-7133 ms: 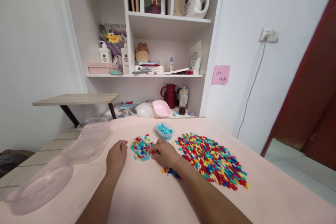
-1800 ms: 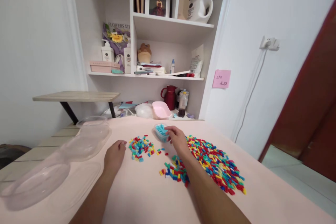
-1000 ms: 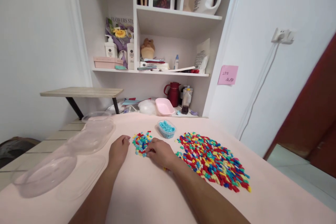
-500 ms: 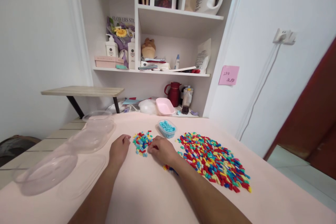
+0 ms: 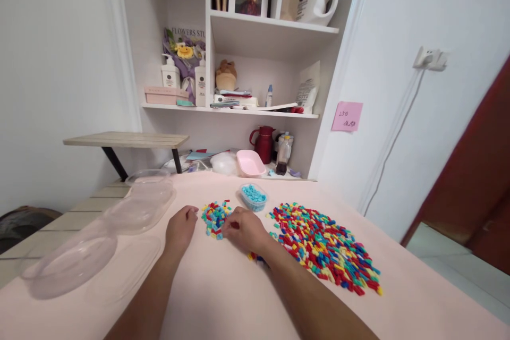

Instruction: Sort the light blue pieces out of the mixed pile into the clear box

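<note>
A small pile of mixed-colour toy bricks (image 5: pixel 215 217) lies on the pink tabletop (image 5: pixel 223 297) between my hands. My left hand (image 5: pixel 181 229) rests left of it, fingers curled in; whatever they might hold is hidden. At the pile's right edge, my right hand (image 5: pixel 244 228) has its thumb and fingers pinched together close to the bricks. Anything in that pinch is too small to make out. Just behind my right hand stands a clear tub (image 5: pixel 255 205) filled with light-blue bricks (image 5: pixel 252 193). A large spread of mixed bricks (image 5: pixel 322 244) lies to the right, partly behind my right forearm.
Clear plastic lids and trays (image 5: pixel 137 211) lie along the left side, beside a small raised wooden shelf (image 5: pixel 125 139). Behind the table are a pink basin (image 5: pixel 251 163), a red jug (image 5: pixel 263 144) and a bottle of dark liquid (image 5: pixel 283 156) under the white shelving (image 5: pixel 274 22).
My right hand has shifted slightly left and toward me along the small pile's edge. My left hand stays in place. The view has tilted up a little.
</note>
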`<act>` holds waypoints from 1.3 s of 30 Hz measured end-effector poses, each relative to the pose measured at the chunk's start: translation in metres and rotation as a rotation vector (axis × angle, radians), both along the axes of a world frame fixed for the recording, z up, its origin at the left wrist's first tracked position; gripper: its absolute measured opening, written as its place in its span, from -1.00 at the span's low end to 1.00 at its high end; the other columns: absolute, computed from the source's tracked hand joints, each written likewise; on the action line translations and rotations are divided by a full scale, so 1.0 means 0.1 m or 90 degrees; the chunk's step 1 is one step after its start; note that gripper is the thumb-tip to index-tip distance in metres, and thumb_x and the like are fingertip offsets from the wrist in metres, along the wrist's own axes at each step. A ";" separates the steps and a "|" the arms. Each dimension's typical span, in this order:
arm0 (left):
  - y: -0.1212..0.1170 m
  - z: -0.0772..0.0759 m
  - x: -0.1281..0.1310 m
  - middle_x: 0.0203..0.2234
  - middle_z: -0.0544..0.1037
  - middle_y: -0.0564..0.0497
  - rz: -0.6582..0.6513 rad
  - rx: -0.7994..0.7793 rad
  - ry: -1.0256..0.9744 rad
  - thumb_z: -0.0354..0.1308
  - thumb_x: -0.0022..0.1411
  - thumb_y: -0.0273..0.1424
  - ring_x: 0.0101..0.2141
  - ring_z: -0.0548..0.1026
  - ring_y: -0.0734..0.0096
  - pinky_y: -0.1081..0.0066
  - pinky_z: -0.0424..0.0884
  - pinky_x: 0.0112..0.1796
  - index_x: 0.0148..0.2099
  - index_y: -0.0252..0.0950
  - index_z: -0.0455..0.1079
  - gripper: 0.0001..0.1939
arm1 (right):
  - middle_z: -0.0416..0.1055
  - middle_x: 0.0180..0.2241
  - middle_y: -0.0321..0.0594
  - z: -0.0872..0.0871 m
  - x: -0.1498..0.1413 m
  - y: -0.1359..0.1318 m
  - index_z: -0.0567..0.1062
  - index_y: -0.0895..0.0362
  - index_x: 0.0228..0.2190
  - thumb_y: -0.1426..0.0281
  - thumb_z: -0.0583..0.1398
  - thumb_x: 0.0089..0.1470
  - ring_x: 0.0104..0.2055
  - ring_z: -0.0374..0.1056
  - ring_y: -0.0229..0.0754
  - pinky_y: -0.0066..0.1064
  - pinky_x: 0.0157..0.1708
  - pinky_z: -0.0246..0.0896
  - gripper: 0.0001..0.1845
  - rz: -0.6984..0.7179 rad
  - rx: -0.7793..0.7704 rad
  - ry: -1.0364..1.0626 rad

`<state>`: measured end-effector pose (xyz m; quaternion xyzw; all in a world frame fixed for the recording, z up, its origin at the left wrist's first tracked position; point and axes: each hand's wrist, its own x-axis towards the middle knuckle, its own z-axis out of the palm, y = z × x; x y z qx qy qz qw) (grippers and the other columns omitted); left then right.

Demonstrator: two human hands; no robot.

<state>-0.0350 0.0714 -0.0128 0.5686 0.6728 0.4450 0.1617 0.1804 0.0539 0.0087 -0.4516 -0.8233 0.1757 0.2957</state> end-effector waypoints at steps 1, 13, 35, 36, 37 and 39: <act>0.00 0.00 0.00 -0.37 0.64 0.01 -0.001 -0.001 -0.002 -0.10 0.14 -0.36 -0.31 0.58 0.33 0.42 0.39 -0.29 -0.24 -0.20 0.49 -0.68 | 0.40 -0.38 -0.31 0.01 0.02 0.01 0.60 0.02 -0.44 0.44 0.27 -0.05 -0.33 0.31 -0.27 -0.50 -0.32 0.10 -0.91 -0.008 -0.001 0.011; 0.00 0.00 -0.01 -0.34 0.64 0.00 -0.005 -0.006 -0.003 -0.08 0.14 -0.35 -0.28 0.57 0.32 0.42 0.38 -0.29 -0.23 -0.20 0.48 -0.69 | 0.48 -0.34 -0.36 -0.01 0.00 -0.04 0.60 -0.07 -0.23 0.42 0.32 -0.09 -0.32 0.35 -0.27 -0.49 -0.29 0.13 -0.70 0.070 0.004 -0.036; 0.04 -0.03 -0.05 -0.40 0.63 0.01 -0.012 0.007 -0.002 -0.07 0.12 -0.33 -0.30 0.58 0.28 0.40 0.40 -0.29 -0.24 -0.20 0.48 -0.70 | 0.50 -0.29 -0.17 0.14 0.72 0.37 0.51 0.14 -0.17 0.25 0.05 0.02 -0.52 0.39 -0.24 -0.43 -0.55 0.22 -0.60 -0.312 0.024 0.562; 0.04 -0.03 -0.04 -0.41 0.63 0.01 -0.011 0.007 -0.002 -0.07 0.12 -0.33 -0.30 0.58 0.28 0.40 0.40 -0.29 -0.24 -0.20 0.48 -0.70 | 0.49 -0.29 -0.17 0.16 0.71 0.35 0.51 0.14 -0.17 0.26 0.06 0.01 -0.52 0.38 -0.25 -0.44 -0.56 0.20 -0.61 -0.310 0.022 0.576; 0.03 -0.03 -0.04 -0.41 0.63 0.01 -0.011 0.007 -0.003 -0.07 0.12 -0.33 -0.30 0.58 0.29 0.40 0.40 -0.29 -0.25 -0.19 0.48 -0.70 | 0.49 -0.30 -0.18 0.17 0.69 0.34 0.51 0.14 -0.18 0.27 0.06 0.01 -0.53 0.37 -0.26 -0.45 -0.57 0.19 -0.61 -0.300 0.017 0.571; 0.03 -0.02 -0.03 -0.41 0.63 0.02 -0.010 0.006 -0.003 -0.08 0.13 -0.32 -0.31 0.58 0.29 0.40 0.40 -0.29 -0.24 -0.19 0.48 -0.70 | 0.49 -0.34 -0.21 0.18 0.59 0.29 0.52 0.14 -0.20 0.31 0.05 0.03 -0.54 0.35 -0.26 -0.46 -0.57 0.18 -0.64 -0.250 0.006 0.508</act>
